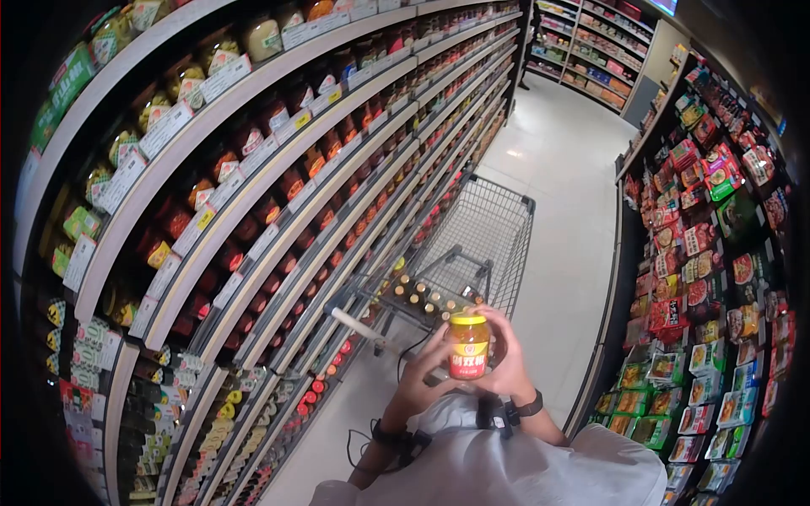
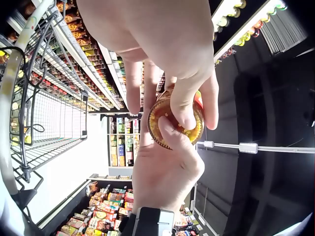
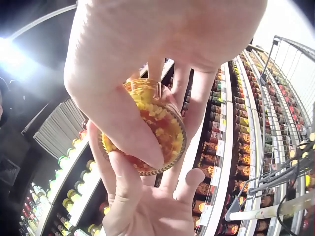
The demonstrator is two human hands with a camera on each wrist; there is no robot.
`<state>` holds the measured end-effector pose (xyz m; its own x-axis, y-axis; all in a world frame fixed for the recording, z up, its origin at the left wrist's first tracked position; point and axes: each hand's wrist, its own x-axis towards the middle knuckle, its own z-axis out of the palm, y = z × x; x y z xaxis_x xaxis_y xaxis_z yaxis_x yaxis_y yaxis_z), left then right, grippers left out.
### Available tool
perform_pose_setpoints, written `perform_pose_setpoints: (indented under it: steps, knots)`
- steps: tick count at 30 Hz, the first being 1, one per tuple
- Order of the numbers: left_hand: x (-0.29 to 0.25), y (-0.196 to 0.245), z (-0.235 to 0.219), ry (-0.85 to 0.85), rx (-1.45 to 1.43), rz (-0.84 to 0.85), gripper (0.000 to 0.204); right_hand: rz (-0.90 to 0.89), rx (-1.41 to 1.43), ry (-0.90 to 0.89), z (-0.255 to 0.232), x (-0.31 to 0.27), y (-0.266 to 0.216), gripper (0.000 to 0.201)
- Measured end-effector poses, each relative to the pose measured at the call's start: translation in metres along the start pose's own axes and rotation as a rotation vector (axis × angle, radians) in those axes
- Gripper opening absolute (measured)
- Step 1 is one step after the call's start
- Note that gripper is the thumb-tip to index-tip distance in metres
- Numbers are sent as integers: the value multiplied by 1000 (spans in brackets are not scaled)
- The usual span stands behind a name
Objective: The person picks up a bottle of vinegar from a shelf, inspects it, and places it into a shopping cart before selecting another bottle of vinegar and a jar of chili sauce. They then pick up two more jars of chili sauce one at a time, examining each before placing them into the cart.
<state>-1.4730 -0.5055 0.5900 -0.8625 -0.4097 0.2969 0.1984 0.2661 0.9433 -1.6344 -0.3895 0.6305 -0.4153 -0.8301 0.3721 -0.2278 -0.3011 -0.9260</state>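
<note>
A glass jar (image 1: 468, 347) with a yellow lid and a red and yellow label stands upright between both hands in the head view. The left hand (image 1: 423, 375) grips its left side and the right hand (image 1: 508, 358) its right side. In the left wrist view the jar's glass base (image 2: 161, 109) shows, with both thumbs on it; the left hand (image 2: 152, 34) is nearest the camera, the right hand (image 2: 167, 172) beyond. In the right wrist view yellow and red bits show through the base (image 3: 170, 135), between the right hand (image 3: 147, 54) and left hand (image 3: 147, 206).
A wire shopping cart (image 1: 498, 228) stands ahead, with several capped bottles (image 1: 426, 297) in its near part. Long shelves of jars (image 1: 253, 139) line the left side. Bagged and packed goods (image 1: 700, 240) hang on the right. Pale floor (image 1: 561, 169) runs between them.
</note>
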Motion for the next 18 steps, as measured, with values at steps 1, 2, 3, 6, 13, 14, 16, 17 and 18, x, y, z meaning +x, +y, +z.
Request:
perform_pose_setpoints:
  steps: [1,2,3,6,13,14,16,17,18]
  knots:
    - [4,9,6,64,-326,-99,109,-37,4,-14,-1,2,-1,91]
    - [7,12,9,127,-298,13,109,-70,-63,-73,-2,2,0,89]
    - [10,15,10,183,-277,130,108,-103,-139,-125,-5,3,1,87]
    - [24,24,-17,29,261,211,114,55,-154,-232,-3,8,-23,89]
    - [12,17,-15,239,383,156,109,390,349,-437,-8,2,-2,101]
    - [11,13,-13,220,407,144,111,340,292,-414,-4,-2,1,100]
    - [12,14,-5,258,468,171,112,319,214,-345,3,1,-1,95]
    - [11,14,-1,277,500,180,112,345,194,-298,6,3,1,92]
    - [11,10,2,283,487,178,114,372,174,-253,8,4,2,88]
